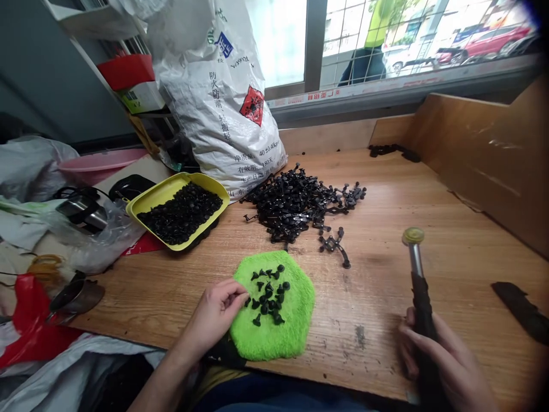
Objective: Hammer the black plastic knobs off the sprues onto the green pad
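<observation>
My left hand (221, 309) is closed in a pinch at the left edge of a bright green fluffy pad (295, 320). A small black mushroom-shaped piece (247, 301) shows at its fingertips. Several similar black pieces (266, 306), each with a round head and short stem, lie loose on the pad. To the right, my right hand (446, 355) is wrapped round a hand tool (422, 303) with a black-wrapped handle, a metal shaft and a round yellowish end pointing up and away. That end is slightly blurred, so its exact kind is unclear.
Behind the pad lies a heap of black branched parts (295, 200), with one branched part (332, 245) nearer. A yellow scoop-like tray (171, 187) holds many black pieces. A large white sack (214, 103) stands behind. A metal cup (79, 297) sits left; a wooden board (493, 154) stands right.
</observation>
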The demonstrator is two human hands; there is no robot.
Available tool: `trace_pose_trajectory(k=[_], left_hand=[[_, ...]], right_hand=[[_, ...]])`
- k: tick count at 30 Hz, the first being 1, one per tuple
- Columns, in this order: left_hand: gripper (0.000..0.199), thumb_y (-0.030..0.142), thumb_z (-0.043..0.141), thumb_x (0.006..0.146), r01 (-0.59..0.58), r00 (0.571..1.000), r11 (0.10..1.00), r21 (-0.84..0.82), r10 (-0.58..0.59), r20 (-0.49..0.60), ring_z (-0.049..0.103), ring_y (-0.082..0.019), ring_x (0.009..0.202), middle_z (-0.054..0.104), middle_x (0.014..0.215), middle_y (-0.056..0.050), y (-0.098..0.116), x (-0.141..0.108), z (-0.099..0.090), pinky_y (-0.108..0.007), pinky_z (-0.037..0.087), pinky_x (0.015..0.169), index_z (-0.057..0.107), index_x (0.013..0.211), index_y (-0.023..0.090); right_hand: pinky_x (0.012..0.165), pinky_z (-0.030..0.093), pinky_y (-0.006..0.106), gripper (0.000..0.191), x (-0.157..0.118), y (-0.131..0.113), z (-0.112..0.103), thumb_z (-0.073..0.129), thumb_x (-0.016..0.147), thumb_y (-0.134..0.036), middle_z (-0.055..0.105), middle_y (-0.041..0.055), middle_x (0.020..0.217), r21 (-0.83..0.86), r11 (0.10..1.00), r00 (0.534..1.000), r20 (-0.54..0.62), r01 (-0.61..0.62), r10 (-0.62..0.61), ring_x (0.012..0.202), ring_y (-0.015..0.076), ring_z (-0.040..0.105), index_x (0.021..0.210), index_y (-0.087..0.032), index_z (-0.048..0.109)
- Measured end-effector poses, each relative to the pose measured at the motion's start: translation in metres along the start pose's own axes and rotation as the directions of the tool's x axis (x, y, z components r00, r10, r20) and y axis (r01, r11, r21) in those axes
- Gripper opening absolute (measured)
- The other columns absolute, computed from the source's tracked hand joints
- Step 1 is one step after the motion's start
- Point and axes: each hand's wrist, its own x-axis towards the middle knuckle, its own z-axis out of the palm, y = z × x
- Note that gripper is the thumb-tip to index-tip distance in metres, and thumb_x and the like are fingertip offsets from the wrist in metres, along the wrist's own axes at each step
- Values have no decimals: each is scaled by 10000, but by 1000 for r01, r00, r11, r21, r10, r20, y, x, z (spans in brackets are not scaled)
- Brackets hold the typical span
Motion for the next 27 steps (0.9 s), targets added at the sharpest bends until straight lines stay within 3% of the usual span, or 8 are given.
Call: trace_pose_trajectory(k=[3, 6, 10, 12, 18, 21, 24, 27], left_hand=[[154, 301, 512, 808, 118, 986, 991, -57, -124, -112, 527, -134, 603, 589, 697, -12, -5, 2, 5, -226, 402, 553, 606, 793, 181], [160, 294, 510, 811, 65, 980, 995, -82, -79, -185, 529, -131, 644, 595, 795, -23, -7, 15, 5, -226, 405, 575, 601, 890, 188], [132, 274, 528, 796, -96, 991, 995, -33, 92, -101, 518, -142, 702, 582, 809, -28, -3, 37, 3, -238, 395, 633, 624, 829, 190], [150, 279, 508, 804, -85, 993, 996, -13, 84, -78, 504, -141, 670, 564, 731, -18, -3, 41, 2, -240, 380, 614, 604, 748, 179], [184, 305, 493, 794, 103, 994, 993, -49, -101, 42, 442, -120, 564, 506, 619, 15, -17, 28, -5, -219, 326, 508, 550, 689, 165], [151, 305, 516, 777, 155, 988, 982, -103, -156, -3, 477, -130, 609, 533, 665, 5, -17, 30, -6, -220, 364, 543, 565, 761, 163], [172, 316, 525, 774, 77, 993, 994, -75, -83, -85, 518, -151, 724, 574, 799, -22, -4, 43, -3, -243, 402, 647, 579, 857, 174], [156, 317, 527, 763, -13, 999, 1000, 9, 13, -35, 522, -162, 739, 579, 793, -26, 11, 60, 4, -256, 394, 667, 599, 755, 179]], right_hand=[[446, 353, 266, 247, 1, 3, -4, 477, 816, -467, 467, -51, 460, -56, 998, 996, 84, 12, -7, 395, 145, 455, 860, -227, 438], [455, 347, 266, 248, 0, -1, -3, 455, 825, -470, 461, -52, 455, -111, 994, 998, 69, 19, -12, 398, 144, 451, 864, -226, 438], [459, 340, 253, 224, -2, -6, -1, 434, 842, -457, 458, -59, 456, -125, 992, 998, 64, 20, -13, 409, 138, 447, 870, -235, 425], [460, 347, 251, 228, -1, -2, -3, 431, 843, -464, 465, -57, 459, -126, 992, 997, 79, 25, -15, 411, 140, 452, 876, -238, 427], [473, 365, 253, 231, 3, 11, -9, 444, 834, -471, 481, -48, 457, -134, 990, 994, 112, 31, -15, 430, 152, 468, 883, -246, 457], [475, 364, 254, 253, 3, 7, -8, 450, 825, -491, 484, -45, 454, -164, 985, 993, 114, 46, -27, 431, 154, 472, 866, -242, 464], [471, 353, 256, 261, 1, -2, -4, 427, 840, -487, 464, -49, 443, -168, 984, 994, 107, 55, -37, 419, 149, 458, 864, -229, 459], [446, 331, 256, 260, -2, -8, 0, 415, 853, -469, 451, -55, 446, -144, 989, 996, 82, 37, -25, 397, 143, 442, 885, -213, 446]])
